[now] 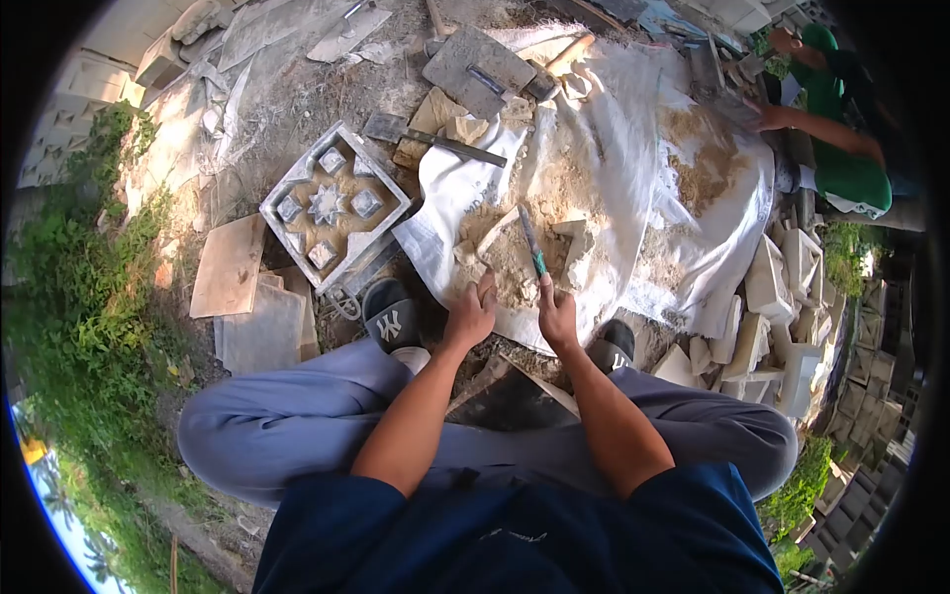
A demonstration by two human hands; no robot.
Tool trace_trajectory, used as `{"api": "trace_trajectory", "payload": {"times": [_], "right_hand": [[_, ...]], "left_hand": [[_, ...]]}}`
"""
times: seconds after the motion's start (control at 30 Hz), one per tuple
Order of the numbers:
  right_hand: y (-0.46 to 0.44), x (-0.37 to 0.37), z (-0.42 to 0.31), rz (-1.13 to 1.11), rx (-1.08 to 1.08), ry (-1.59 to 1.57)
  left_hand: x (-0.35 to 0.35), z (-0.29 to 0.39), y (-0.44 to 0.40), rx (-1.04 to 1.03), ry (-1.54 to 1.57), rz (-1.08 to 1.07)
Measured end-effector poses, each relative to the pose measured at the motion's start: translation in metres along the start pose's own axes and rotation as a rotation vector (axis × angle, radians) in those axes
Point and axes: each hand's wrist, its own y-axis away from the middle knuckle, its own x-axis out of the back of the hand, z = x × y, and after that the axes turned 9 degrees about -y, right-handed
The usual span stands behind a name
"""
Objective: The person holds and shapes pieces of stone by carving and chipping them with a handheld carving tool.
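Observation:
In my right hand (pixel 557 315) is a long, narrow metal blade (pixel 529 234) with a green-wrapped handle, probably a file or knife; its tip points away from me. The fingers of my left hand (pixel 472 313) are closed at the near edge of a pale angular block (pixel 498 234); dust hides part of the contact. This block lies on a white woven sack (pixel 633 213) strewn with sandy powder. Left of the sack sits a square mould (pixel 373 236) with star and diamond shapes inside. A flat metal tool (pixel 435 138) lies beyond my left hand.
A steel float (pixel 479 77) and a hammer (pixel 543 83) lie at the back. Flat boards (pixel 229 265) are stacked left of my sandalled foot. Pale cast blocks (pixel 769 282) are piled on the right. At the far right sits another person in a green shirt (pixel 829 94).

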Motion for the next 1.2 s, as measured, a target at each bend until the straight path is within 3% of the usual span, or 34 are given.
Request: {"api": "trace_trajectory", "payload": {"times": [0.07,0.13,0.2,0.33,0.47,0.53,0.67,0.87,0.93,1.07,1.2], "right_hand": [[-0.001,-0.001,0.011,0.024,0.15,-0.091],[-0.01,-0.006,0.017,0.071,-0.072,0.166],[-0.014,-0.004,0.026,0.089,-0.121,0.14],[-0.006,0.002,0.005,0.009,-0.126,0.08],[-0.004,0.0,0.013,-0.022,0.003,-0.095],[-0.011,-0.003,0.016,0.041,-0.158,0.174],[-0.014,0.002,0.005,-0.007,-0.191,0.093],[-0.002,-0.003,0.008,-0.04,0.03,-0.107],[-0.007,-0.004,0.018,-0.035,-0.124,0.224],[-0.004,0.001,-0.003,-0.025,-0.172,0.159],[-0.002,0.001,0.003,-0.036,-0.08,-0.052]], "left_hand": [[0.0,-0.001,0.002,-0.02,-0.002,0.037],[0.002,0.003,0.001,-0.037,0.006,0.039],[0.003,0.005,0.001,-0.03,0.018,0.034],[-0.002,-0.001,-0.001,-0.024,-0.004,0.029],[0.002,0.001,0.001,-0.03,-0.008,0.026],[0.006,0.006,0.001,-0.006,0.018,0.013],[0.006,0.007,0.003,-0.03,0.023,0.036],[0.002,0.001,0.002,-0.047,0.004,0.031],[0.004,0.004,0.0,-0.008,0.012,0.017],[-0.001,0.0,-0.002,0.0,0.008,0.03],[-0.006,-0.004,-0.006,-0.023,-0.004,0.022]]}}
